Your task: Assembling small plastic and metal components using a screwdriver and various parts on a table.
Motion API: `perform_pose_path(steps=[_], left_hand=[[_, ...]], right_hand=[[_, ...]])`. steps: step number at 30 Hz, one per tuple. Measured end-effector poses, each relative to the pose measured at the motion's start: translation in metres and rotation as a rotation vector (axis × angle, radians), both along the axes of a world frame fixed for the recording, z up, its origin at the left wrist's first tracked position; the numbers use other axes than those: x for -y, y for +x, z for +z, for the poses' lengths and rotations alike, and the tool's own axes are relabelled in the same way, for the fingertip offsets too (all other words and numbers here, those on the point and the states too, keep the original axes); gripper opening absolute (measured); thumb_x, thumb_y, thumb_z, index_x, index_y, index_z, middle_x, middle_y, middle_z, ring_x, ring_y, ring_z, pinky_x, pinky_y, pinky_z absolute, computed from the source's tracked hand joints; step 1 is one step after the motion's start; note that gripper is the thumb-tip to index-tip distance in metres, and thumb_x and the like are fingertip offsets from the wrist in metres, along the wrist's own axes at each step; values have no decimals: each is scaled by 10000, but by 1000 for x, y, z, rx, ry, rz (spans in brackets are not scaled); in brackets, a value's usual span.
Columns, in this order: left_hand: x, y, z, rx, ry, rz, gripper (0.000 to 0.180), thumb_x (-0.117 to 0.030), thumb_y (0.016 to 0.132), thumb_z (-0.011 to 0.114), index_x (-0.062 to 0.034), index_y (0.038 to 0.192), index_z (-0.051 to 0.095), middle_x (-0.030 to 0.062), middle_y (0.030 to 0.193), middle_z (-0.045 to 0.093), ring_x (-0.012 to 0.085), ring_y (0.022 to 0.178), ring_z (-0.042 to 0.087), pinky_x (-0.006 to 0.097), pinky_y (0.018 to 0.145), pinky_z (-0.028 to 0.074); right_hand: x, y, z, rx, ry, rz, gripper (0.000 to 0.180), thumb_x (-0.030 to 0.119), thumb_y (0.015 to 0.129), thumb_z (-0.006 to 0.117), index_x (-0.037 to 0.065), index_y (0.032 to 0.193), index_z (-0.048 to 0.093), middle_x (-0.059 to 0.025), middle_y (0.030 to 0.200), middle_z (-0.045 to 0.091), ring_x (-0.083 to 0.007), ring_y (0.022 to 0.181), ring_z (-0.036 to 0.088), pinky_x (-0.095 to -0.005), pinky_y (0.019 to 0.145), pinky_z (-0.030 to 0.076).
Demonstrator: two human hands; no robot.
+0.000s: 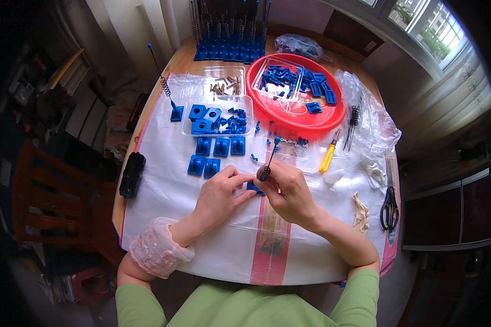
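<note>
My right hand (288,192) pinches a black coil spring (265,173) that carries a thin rod with a blue tip, tilted upward. Below it, a small blue plastic base (255,187) shows between my hands, mostly covered by fingers. The fingers of my left hand (219,195) close on that base from the left. Whether the spring sits in the base is hidden. Beyond my left hand several blue square bases with raised clips (221,147) stand in two rows. A finished-looking blue base with spring and rod (177,113) stands upright at the far left.
A clear box (251,116) holds blue parts; another holds brass-coloured pins (226,87). Behind is a red basin (333,117) of blue pieces. On the right lie a yellow-handled screwdriver (328,158), black springs (353,122) and scissors (389,210). A black case (132,174) lies left.
</note>
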State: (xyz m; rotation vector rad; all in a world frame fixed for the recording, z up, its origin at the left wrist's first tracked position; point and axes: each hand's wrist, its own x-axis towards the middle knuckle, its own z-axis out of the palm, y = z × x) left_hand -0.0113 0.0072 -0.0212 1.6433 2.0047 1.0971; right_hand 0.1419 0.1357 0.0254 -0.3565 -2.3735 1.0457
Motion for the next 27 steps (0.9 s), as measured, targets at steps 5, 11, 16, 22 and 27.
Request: perform_pose_path(steps=[5,11,16,22,27], left_hand=[[-1,0,2,10,-5,1,301,-173,826,823,-105,1111,752,60,881,614,184,716,638,323,662,537],[-1,1,4,17,-3,-1,305,-165,826,827,-86,1111,756,58,877,615,174,717,630,311,660,533],[0,0,2,19,-6,-1,297,-183,834,815,-107,1114,752,64,893,625,199,724,653,338,670,544],[-1,0,0,8,-9,-9,301,-194,837,812,-116,1122,749,60,896,623,197,718,648,340,666,541],[0,0,0,13,-14,-5,303,-198,837,813,-125,1125,749,59,890,619,196,716,646,340,662,541]], right_hand=[[0,2,9,-48,-39,-4,126,-3,849,685,-25,888,567,-191,815,579,-395,736,600,-454,636,446],[-1,1,5,-46,-50,-12,127,0,857,690,-26,879,567,-189,812,579,-390,736,599,-447,637,445],[1,1,7,-40,-56,-2,128,5,863,690,-28,877,568,-188,807,580,-387,732,601,-443,635,447],[-1,2,7,-33,-50,-30,134,21,869,691,-32,877,568,-193,812,588,-389,730,605,-447,632,449],[-1,1,8,-32,-56,-11,133,18,869,689,-33,872,567,-197,811,592,-390,729,607,-452,635,449]])
